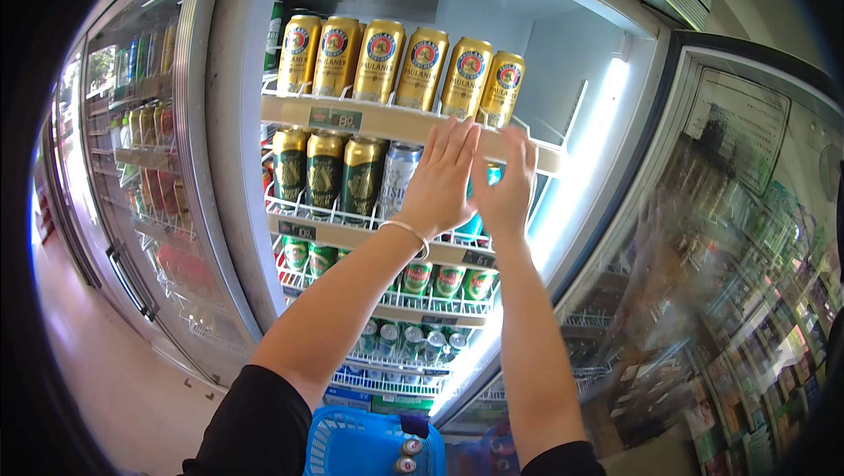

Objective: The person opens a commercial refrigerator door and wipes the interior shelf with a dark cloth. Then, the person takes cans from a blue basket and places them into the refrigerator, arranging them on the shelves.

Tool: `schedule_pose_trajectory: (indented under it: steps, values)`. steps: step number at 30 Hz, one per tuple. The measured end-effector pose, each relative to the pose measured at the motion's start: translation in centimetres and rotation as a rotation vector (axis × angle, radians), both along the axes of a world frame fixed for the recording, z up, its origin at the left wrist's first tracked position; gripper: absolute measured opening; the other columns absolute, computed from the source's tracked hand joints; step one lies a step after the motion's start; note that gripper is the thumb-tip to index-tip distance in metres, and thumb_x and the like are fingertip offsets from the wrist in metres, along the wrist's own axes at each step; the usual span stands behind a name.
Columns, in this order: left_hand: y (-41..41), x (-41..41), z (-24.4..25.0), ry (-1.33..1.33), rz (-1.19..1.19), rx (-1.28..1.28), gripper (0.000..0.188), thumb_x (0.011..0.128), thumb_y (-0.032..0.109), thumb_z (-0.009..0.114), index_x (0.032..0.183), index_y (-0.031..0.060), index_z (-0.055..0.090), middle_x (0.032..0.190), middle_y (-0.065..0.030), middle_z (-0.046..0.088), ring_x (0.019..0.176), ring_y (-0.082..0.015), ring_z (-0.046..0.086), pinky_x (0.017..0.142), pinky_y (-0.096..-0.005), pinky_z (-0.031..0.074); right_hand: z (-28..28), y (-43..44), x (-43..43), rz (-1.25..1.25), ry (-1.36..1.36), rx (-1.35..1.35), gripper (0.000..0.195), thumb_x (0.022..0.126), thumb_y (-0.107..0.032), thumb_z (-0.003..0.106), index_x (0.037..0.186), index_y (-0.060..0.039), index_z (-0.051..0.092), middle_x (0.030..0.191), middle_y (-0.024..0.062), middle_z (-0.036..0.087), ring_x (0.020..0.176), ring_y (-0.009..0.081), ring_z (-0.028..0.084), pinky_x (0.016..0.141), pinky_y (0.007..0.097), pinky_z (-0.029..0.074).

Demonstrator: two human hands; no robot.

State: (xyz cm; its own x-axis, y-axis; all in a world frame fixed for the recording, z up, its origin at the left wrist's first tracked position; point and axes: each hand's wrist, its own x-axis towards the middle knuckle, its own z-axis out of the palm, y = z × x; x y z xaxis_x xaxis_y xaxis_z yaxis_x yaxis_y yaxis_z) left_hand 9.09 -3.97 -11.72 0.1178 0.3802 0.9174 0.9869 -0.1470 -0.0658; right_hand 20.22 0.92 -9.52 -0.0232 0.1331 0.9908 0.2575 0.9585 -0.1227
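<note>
Both hands are raised in front of an open drinks refrigerator. My left hand [443, 179], with a bangle at the wrist, lies flat over the front of the upper shelf edge [402, 118], fingers extended, holding nothing visible. Beside it, my right hand [506, 179] has its fingers raised at the same shelf edge, below the right end of a row of gold beer cans [380, 60]; whether it holds anything is unclear. Behind the hands, the shelf below carries dark green and gold cans [361, 176], a silver-white can [397, 176] and a partly hidden turquoise can [493, 174].
Lower wire shelves hold green cans [417, 278] and upright bottles or cans [412, 337]. On the floor below stands a blue plastic basket [323, 436] with a few cans [410, 447] inside. The glass door [699, 265] stands open at right; a closed refrigerator [142, 166] is at left.
</note>
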Motion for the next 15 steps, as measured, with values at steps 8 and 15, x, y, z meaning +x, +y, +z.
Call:
schedule_pose_trajectory:
  steps: [8, 15]
  values:
    - [-10.8, 0.3, -20.3, -0.285, -0.249, -0.361, 0.084, 0.08, 0.022, 0.07, 0.151, 0.0036, 0.029, 0.154, -0.0184, 0.032, 0.144, -0.0381, 0.028, 0.119, -0.0533, 0.02, -23.3, -9.0, 2.8, 0.182, -0.264, -0.385, 0.035, 0.086, -0.01, 0.069, 0.119, 0.0, 0.06, 0.124, 0.0199, 0.058, 0.117, 0.0377, 0.057, 0.097, 0.043, 0.047]
    - [-19.4, 0.4, -42.6, -0.649, -0.171, -0.692, 0.088, 0.082, 0.029, 0.076, 0.15, 0.0007, 0.029, 0.15, -0.022, 0.037, 0.138, -0.0396, 0.036, 0.114, -0.0447, 0.033, -42.0, -12.9, 7.1, 0.141, -0.508, -0.741, 0.034, 0.086, -0.013, 0.068, 0.117, -0.0043, 0.06, 0.123, 0.02, 0.059, 0.112, 0.0416, 0.058, 0.091, 0.0456, 0.049]
